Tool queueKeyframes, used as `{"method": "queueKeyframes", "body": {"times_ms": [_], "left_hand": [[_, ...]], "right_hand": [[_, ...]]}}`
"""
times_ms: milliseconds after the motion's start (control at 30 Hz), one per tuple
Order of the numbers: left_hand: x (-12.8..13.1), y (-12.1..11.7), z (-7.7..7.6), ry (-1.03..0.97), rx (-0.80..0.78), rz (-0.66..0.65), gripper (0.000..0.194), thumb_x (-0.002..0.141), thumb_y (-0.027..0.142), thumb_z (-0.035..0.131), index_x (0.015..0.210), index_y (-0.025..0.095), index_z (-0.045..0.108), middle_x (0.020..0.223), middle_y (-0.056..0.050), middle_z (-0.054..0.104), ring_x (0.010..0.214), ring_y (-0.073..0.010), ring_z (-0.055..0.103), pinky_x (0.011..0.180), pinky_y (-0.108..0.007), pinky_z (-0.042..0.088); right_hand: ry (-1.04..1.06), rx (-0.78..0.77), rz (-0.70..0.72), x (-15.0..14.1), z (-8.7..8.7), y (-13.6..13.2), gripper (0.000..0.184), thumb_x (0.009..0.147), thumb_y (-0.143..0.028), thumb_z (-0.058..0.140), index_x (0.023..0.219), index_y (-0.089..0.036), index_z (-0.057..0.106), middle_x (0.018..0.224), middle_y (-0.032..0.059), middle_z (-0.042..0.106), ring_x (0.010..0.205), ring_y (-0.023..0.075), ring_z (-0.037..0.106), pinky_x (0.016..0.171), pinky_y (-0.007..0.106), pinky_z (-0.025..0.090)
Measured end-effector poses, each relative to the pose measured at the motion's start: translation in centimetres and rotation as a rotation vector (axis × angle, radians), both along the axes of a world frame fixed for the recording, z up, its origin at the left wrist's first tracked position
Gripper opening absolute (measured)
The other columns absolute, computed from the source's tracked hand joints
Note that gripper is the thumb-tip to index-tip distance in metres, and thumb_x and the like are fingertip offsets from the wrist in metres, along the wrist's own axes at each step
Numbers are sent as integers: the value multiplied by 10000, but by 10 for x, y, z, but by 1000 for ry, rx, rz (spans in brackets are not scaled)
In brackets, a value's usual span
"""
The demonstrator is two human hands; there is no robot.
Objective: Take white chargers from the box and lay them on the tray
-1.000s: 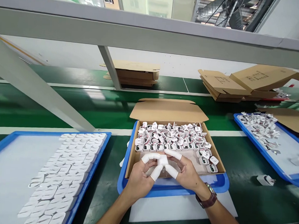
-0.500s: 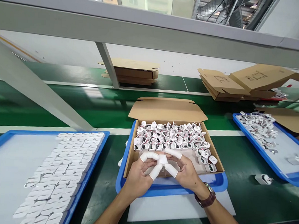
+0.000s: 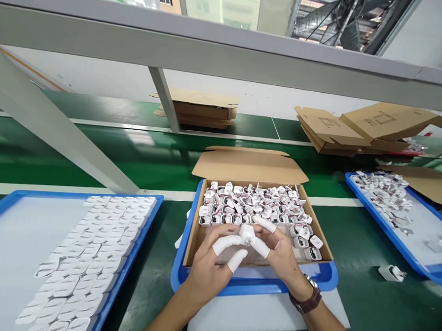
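Above the front of an open cardboard box (image 3: 316,239), a small white plastic housing (image 3: 247,231) is between my hands. My right hand (image 3: 281,252) grips it with white-covered thumb and index finger. On the other side, my left hand (image 3: 211,264) has its fingers apart: the covered index fingertip reaches the housing, while the covered thumb stands away below it. Rows of white housings (image 3: 246,218) with small parts and reddish wires fill the rear of the box. Its underside is partly hidden by my fingers. The box rests in a blue tray (image 3: 180,277).
To the left, a blue-rimmed tray (image 3: 121,269) holds rows of white flat-faced pieces (image 3: 90,262). At right, another blue tray (image 3: 394,248) carries loose wired parts (image 3: 382,191). One white housing (image 3: 391,273) lies on the green table. Cardboard boxes (image 3: 330,124) and a grey frame (image 3: 227,52) stand beyond.
My left thumb has come off the housing and moved down, spreading from the index finger. The housing has turned and shifted slightly right, still in my right fingers. The view has tilted slightly.
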State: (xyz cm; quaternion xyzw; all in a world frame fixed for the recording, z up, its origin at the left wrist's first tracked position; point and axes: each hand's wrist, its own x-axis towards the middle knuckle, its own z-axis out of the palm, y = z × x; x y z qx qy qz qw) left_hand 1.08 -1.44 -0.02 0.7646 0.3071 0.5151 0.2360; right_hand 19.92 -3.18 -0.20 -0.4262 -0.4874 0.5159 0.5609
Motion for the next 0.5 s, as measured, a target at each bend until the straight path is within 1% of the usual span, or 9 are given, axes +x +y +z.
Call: {"method": "queueKeyframes", "body": {"times_ms": [67,167,233,367,500], "left_hand": [[3,1,-2,50,73,16,314,852,85,734,1124,209,639,1212,-104,637,1095,-240,653,935,-407,573],[7,1,-5,71,101,63,373,837,96,751,1170,190,613,1157,-108,638,1072,-246,654,920,-399,568],[8,0,-6,56,67,80,343,835,114,759,1138,196,620,1105,-89,649,1037,-234,667,906,-378,569],[7,-1,-1,-5,-44,82,211,858,134,738,1015,220,625,998,-38,674,933,-187,687,824,-308,575],[6,-2,2,-25,-134,87,185,876,154,717,1006,240,618,1010,-23,696,940,-181,692,818,-294,577]], "right_hand": [[-14,2,0,-1,1,0,541,859,-365,781,1362,-263,610,1052,63,770,991,223,725,979,421,562],[-34,20,11,-2,0,0,529,862,-365,776,1357,-266,614,1028,56,770,969,217,725,961,411,568],[-40,29,23,-2,0,-1,497,873,-362,765,1342,-269,625,1027,51,772,957,208,726,951,397,575],[-53,58,39,0,0,-1,405,908,-372,722,1292,-262,657,1041,53,781,986,211,734,960,397,580],[-54,64,10,1,-1,-2,349,907,-355,726,1241,-261,683,1071,56,789,1044,223,733,998,414,573]]}}
